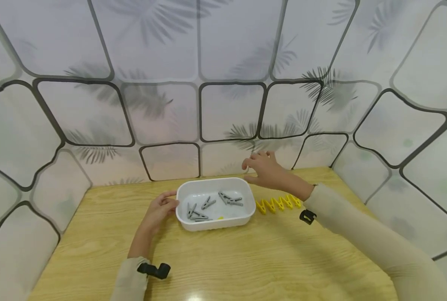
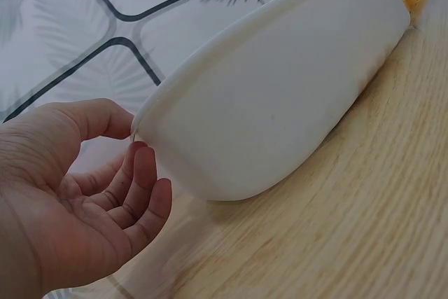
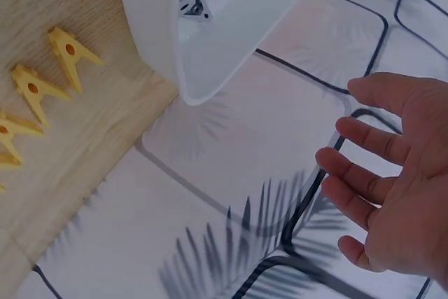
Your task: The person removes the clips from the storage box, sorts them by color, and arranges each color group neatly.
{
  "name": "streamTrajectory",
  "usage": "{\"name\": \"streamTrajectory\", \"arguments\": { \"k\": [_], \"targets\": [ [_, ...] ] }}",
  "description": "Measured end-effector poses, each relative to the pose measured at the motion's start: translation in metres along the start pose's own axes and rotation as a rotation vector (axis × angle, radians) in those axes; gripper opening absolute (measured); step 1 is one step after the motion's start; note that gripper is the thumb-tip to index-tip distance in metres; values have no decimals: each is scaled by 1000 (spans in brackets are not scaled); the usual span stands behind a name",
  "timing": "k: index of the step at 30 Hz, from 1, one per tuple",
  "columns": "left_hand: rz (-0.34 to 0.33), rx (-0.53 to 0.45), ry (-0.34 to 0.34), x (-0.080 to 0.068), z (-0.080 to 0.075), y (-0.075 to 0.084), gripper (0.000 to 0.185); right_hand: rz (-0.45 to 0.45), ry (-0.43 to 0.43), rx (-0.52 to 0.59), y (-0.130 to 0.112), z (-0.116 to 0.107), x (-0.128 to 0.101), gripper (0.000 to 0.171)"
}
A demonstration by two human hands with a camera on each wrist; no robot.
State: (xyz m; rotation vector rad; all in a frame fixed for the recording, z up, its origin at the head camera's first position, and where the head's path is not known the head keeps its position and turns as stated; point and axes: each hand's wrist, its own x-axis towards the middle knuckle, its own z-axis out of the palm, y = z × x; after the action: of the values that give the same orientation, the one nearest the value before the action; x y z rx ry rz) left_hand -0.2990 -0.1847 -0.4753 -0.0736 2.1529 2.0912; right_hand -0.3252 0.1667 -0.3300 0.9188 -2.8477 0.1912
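Head view shows a white tray (image 1: 215, 226) on the table (image 1: 223, 263), with its long side facing the person, so that its contents can be seen over the low front wall. The left hand (image 1: 158, 212) pinches the rim at the left end, thumb against fingers, probably to keep the light tray from sliding. The right hand (image 1: 266, 170) hangs in the air past the far right corner, fingers loosely bent and apart, holding nothing and touching neither tray nor wall (image 1: 227, 154).

Grey pegs (image 1: 206, 204) lie scattered inside at mixed angles, as if dropped rather than arranged. Near the front wall a yellow bit (image 1: 220, 218) shows, too hidden to make out. Outside, just beside the tray's right end, yellow pegs (image 3: 64, 40) sit in a neat row, all facing alike; the colours seem deliberately kept apart, on the side the right hand reaches easily.
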Motion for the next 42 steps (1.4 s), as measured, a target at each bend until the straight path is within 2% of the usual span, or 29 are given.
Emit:
{"name": "streamTrajectory", "arguments": {
  "k": [6,13,17,23,27,34,42],
  "targets": [
    [-10,-4,3,1,-1,-2,49,-138,-92,-104,-17,4,15,21],
    [-2,-18,1,2,-1,-2,48,-284,-223,-228,-41,23,27,28],
    [3,-28,-1,2,0,-1,49,-337,-309,-213,-53,33,31,29],
    [6,-30,-2,1,-1,-2,48,-371,-379,-180,-62,54,35,30],
    [2,-37,3,1,-2,-1,47,-370,-408,-188,-62,71,36,24],
    [-5,-35,4,2,-2,-4,46,-391,-413,-130,-60,97,37,8],
    [0,-41,9,2,-2,-4,47,-401,-331,-172,-57,112,45,5]
  ]
}}
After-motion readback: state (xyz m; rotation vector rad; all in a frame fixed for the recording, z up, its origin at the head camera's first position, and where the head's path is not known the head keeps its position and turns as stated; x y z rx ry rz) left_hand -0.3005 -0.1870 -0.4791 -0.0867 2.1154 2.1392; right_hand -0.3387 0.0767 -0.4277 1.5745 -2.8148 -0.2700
